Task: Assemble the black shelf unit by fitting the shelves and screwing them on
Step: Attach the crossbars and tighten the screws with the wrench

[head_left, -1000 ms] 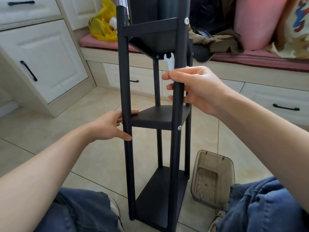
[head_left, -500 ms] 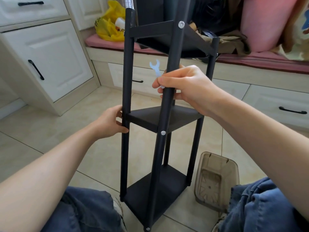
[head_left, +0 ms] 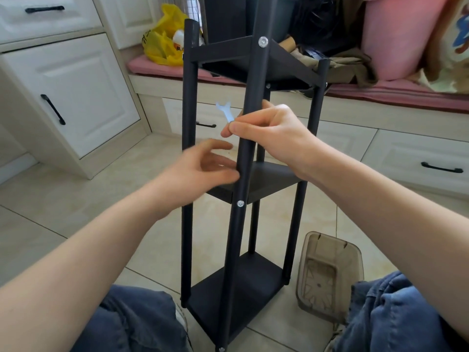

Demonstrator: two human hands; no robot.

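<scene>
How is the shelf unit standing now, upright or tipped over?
Upright: the shelf unit stands with its posts' feet on the tile floor, right hand gripping the front post.

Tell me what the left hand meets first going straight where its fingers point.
Probably the front post, just beyond the left hand; the hand is blurred, so depth is unsure.

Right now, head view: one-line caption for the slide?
Right hand grips the front post of the shelf unit plus a small wrench; left hand open beside it.

The shelf unit (head_left: 269,177) is black, its screws (head_left: 240,204) silver, the wrench (head_left: 224,111) pale blue. Behind it lies a yellow bag (head_left: 160,47); to its right, a translucent brown bin (head_left: 330,275).
</scene>
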